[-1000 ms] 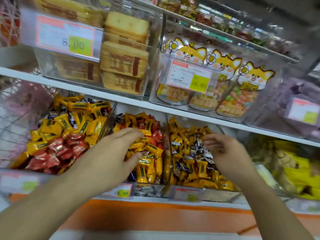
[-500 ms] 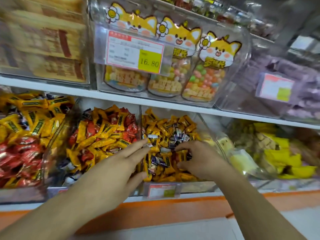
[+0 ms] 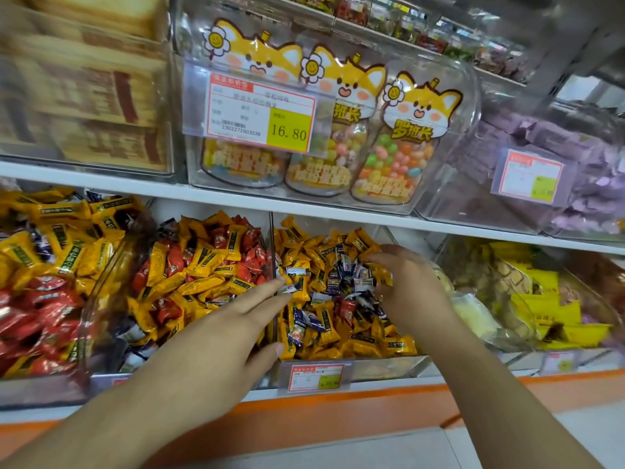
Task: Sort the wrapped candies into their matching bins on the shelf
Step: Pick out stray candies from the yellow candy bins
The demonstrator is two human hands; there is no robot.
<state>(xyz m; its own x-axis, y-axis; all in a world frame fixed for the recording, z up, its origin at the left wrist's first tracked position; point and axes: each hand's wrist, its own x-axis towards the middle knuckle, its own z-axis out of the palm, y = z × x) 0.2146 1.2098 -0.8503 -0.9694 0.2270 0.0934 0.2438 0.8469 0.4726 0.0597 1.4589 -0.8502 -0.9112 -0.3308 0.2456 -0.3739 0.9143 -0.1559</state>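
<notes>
A: Both hands are closing in on the right-hand bin (image 3: 355, 365) on the lower shelf (image 3: 304, 211) now. A second ago the left hand (image 3: 216, 336) was hovering over the middle bin (image 3: 101, 375); now its straightened fingers are reaching across the clear divider (image 3: 272, 265), tips touching a small dark-and-white candy (image 3: 291, 288) near that bin's left edge.

B: And the right hand (image 3: 411, 292)?

A: It's sinking deeper among the dark blue candies (image 3: 338, 275) at the middle of the pile, fingers curling down. It's blurring, so I cannot tell whether it's pinching one.

B: So the sorting is only starting here?

A: Looks that way to me. The yellow wrapped candies (image 3: 341, 333) are dominating this bin, with blue strays clustering on top, and red candies (image 3: 250, 255) are mixing with yellow next door. Nothing's lifting out yet.
</notes>
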